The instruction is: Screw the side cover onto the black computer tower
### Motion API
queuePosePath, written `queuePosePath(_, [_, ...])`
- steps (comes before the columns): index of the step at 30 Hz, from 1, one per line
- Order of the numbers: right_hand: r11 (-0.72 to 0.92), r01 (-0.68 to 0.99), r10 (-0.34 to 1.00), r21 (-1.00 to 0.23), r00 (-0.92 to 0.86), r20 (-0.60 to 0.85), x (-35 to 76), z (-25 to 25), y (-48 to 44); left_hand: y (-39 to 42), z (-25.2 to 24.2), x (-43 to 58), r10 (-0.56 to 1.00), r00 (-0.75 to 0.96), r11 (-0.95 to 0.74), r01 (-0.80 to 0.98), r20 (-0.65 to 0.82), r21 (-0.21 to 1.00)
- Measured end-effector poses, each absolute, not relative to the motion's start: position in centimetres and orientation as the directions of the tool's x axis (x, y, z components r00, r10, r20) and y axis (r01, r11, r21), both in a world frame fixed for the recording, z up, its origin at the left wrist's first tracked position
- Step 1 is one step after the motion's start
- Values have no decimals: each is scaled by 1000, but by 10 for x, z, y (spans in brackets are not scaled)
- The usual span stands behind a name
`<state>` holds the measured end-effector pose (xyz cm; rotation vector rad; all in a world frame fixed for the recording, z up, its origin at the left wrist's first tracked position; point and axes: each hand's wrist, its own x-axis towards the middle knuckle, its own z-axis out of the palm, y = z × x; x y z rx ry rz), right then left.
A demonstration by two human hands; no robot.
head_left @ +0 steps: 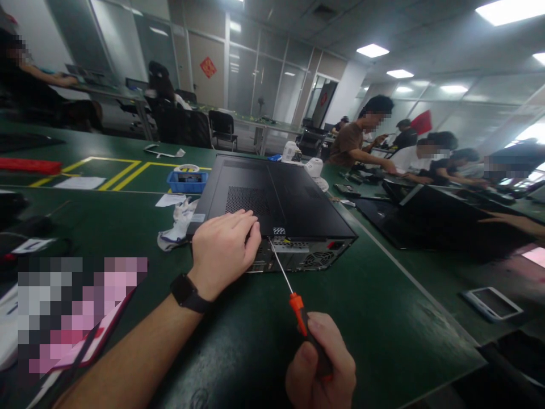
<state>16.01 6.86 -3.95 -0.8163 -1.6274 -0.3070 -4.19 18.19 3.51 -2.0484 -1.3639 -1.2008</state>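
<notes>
A black desktop computer case (304, 196) lies on its side on the green worktop, its rear panel with a fan grille facing me. My left hand (225, 247), a black watch on its wrist, rests with fingers extended over the case's near left edge. An orange and black screwdriver (298, 311) is gripped by its handle in my right hand (336, 363). Its long shaft slants up and left, and the tip meets the top edge of the rear panel, just right of my left hand. Whether the tip sits in a screw is too small to tell.
White gloves (179, 224) and a blue tray (187, 180) with a tape roll stand left of the case. A phone-like device (493, 303) lies at right, near black panels (464, 218). Several people work at the tables beyond. A pink item (91, 335) lies at near left.
</notes>
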Motion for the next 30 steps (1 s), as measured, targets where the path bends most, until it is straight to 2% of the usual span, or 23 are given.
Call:
queuePosePath(3, [682,701,335,-209,-46,941,162,-38,67,181,35,-42,541,154,-448,885,826,128])
queuePosePath(9, [769,586,344,-255,-43,938,157,-33,69,182,35,-42,538,152,-455,880,829,134])
queuePosePath(18, [715,644,383,-272,-35,923,159,-34,67,182,35,-42,548,156,-450,883,822,133])
queuePosePath(22, [733,606,414,-310,-35,910,158,-31,68,182,35,-42,530,152,-457,880,834,130])
queuePosePath(30, [765,588,354,-265,-40,934,157,-31,69,183,34,-42,549,146,-451,880,823,145])
